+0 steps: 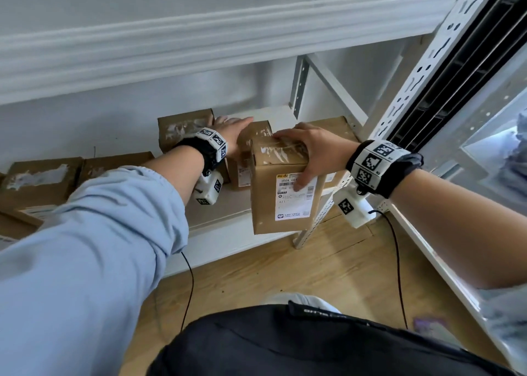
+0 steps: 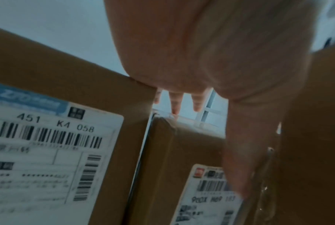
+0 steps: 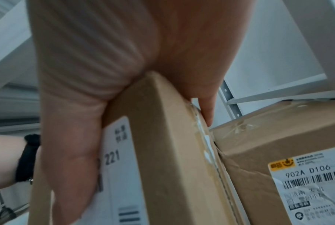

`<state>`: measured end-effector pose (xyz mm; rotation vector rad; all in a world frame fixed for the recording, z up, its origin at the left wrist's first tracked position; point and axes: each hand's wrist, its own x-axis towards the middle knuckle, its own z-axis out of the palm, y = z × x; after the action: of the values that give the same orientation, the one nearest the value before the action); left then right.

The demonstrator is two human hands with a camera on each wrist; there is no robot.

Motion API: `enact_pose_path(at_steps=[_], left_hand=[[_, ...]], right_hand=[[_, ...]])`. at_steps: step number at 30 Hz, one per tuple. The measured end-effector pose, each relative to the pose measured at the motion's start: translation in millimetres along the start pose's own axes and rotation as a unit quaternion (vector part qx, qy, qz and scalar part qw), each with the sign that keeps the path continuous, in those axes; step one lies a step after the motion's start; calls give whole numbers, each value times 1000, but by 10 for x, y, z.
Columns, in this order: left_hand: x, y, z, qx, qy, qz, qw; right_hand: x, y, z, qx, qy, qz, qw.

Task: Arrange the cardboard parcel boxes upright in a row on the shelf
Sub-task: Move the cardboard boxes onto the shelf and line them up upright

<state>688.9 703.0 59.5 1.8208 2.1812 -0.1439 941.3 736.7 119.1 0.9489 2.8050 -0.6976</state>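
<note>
A cardboard parcel box [image 1: 285,187] is held upright at the front edge of the lower shelf [image 1: 228,204], gripped from above by the right hand [image 1: 310,150], with the thumb on its labelled face and the fingers over the taped top. The left hand [image 1: 228,130] is laid with fingers extended between a standing box [image 1: 185,127] and a shorter box [image 1: 251,136] behind. A larger box [image 3: 278,159] is seen just right of the held one. Further boxes [image 1: 42,182] are ranged along the shelf to the left.
</note>
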Motion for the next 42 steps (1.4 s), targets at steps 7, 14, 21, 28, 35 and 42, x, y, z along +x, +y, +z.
enact_pose_path(at_steps=[7, 14, 21, 28, 35, 42], left_hand=[[-46, -190, -59, -16, 60, -14, 998], [-314, -573, -61, 0, 40, -66, 997], [-395, -765, -9, -14, 47, -98, 994], [-414, -677, -21, 3, 28, -55, 998], [-424, -123, -13, -25, 51, 45, 997], [-348, 428, 137, -28, 63, 37, 997]], right_hand=[[132, -69, -16, 1, 16, 19, 1000], [340, -287, 13, 6, 28, 7, 1000], [491, -352, 33, -48, 49, -21, 997], [638, -219, 303, -118, 109, 10, 987], [543, 0, 486, -132, 113, 60, 983], [204, 545, 458, -93, 142, 211, 963]])
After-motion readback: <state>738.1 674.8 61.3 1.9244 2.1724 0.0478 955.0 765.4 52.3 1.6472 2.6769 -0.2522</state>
